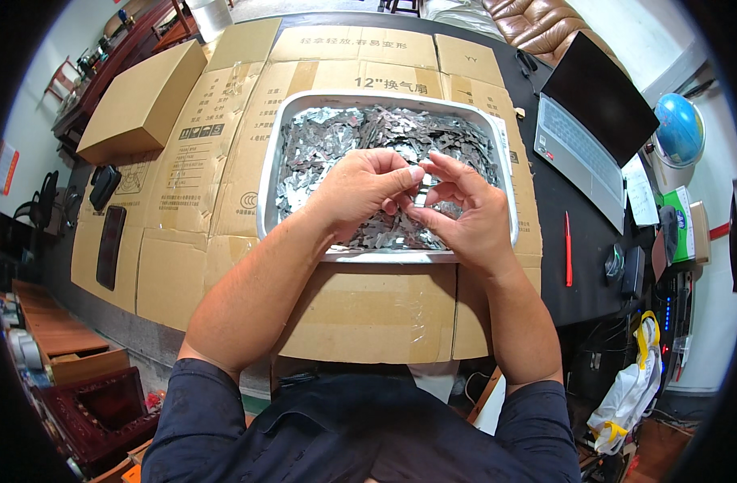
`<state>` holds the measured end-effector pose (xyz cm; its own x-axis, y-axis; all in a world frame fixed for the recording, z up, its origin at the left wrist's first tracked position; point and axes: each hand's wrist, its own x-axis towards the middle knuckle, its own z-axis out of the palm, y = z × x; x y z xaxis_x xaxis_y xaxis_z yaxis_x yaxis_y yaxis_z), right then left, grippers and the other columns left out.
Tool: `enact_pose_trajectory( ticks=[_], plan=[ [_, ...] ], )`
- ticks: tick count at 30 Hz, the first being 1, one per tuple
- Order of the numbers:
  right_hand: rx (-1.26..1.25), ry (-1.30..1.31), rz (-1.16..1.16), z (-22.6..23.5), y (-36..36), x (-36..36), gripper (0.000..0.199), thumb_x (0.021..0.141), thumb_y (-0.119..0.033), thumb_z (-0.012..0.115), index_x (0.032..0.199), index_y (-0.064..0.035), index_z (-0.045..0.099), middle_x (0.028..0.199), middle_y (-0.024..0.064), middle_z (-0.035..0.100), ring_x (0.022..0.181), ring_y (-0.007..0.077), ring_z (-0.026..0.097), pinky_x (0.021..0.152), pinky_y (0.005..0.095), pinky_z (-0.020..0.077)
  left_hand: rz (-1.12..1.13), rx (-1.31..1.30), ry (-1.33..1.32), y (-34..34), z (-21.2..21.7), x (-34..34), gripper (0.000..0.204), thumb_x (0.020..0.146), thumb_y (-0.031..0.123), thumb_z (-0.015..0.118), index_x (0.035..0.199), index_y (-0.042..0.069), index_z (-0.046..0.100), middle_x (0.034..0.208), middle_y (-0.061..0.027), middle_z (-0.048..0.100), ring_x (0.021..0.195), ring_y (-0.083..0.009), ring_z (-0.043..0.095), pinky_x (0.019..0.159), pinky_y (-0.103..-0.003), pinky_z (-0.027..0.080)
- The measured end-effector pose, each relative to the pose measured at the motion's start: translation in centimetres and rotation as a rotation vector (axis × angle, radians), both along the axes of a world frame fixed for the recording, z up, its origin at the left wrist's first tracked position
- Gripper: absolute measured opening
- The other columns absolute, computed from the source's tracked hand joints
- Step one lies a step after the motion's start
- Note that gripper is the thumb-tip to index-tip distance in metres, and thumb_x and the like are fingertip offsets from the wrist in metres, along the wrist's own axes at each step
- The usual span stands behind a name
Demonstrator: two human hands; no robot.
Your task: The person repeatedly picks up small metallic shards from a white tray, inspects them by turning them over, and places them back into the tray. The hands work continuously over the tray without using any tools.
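Observation:
A white-rimmed metal tray point(265, 185) holds a heap of small, flat, shiny metal pieces point(320, 137). Above it, my two hands meet fingertip to fingertip. Thumb and fingers of my left hand point(359, 187) are pinched together. My right hand point(469, 211) curls in from the other side, its thumb and forefinger closed on a small silvery metal piece point(421, 193). Whether the left fingers grip this same piece or another one is hidden by the fingers themselves.
Flattened cardboard point(360, 314) lies under the tray. To the left are a closed cardboard box point(143, 101), a black phone point(111, 247) and a small black case point(104, 187). On the right are an open laptop point(578, 145), a red pen point(568, 249) and a globe point(679, 129).

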<state>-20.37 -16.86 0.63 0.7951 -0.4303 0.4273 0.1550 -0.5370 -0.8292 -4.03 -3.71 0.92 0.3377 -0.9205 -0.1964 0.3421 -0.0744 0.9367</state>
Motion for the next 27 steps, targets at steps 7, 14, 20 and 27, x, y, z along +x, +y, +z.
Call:
enact_pose_trajectory(
  ticks=[7,14,20,27],
  plan=[
    [0.048,0.018,0.021,0.02,0.05,-0.02,0.069,0.076,-0.001,0.092,0.14,0.0005,0.065,0.12,0.0124,0.077,0.085,0.0112,0.074,0.079,0.0273,0.0623,0.003,-0.003,-0.019,0.0,-0.03,0.02,0.023,0.103,0.026,0.074,0.097,0.004,0.069,0.081,-0.0014,0.067,0.069,-0.0093,0.06,0.061,-0.026,0.048],
    [0.162,0.008,0.072,-0.16,-0.23,0.04,0.063,0.076,0.001,0.091,0.135,0.0004,0.068,0.113,0.0095,0.076,0.09,0.0121,0.073,0.082,0.0272,0.0619,0.0,-0.035,-0.019,-0.04,-0.23,-0.17,0.023,0.102,0.026,0.077,0.095,0.005,0.07,0.077,-0.0012,0.067,0.064,-0.008,0.058,0.058,-0.025,0.046],
    [0.119,-0.033,0.045,-0.32,-0.59,0.01,0.056,0.077,0.001,0.091,0.13,-0.0005,0.071,0.108,0.0088,0.074,0.093,0.0139,0.074,0.08,0.028,0.0613,-0.052,-0.068,-0.004,0.01,-0.2,0.21,0.017,0.1,0.02,0.077,0.101,0.006,0.069,0.085,0.0006,0.069,0.073,-0.0078,0.063,0.067,-0.024,0.053],
    [0.064,-0.013,0.044,-0.21,-0.55,0.02,0.05,0.076,0.002,0.09,0.123,-0.0006,0.072,0.111,0.0091,0.072,0.094,0.0149,0.074,0.083,0.0286,0.0613,-0.048,-0.066,-0.032,0.06,-0.1,-0.12,0.021,0.091,0.008,0.085,0.103,0.005,0.068,0.087,-0.0008,0.07,0.074,-0.0084,0.066,0.066,-0.024,0.054]
  ],
)
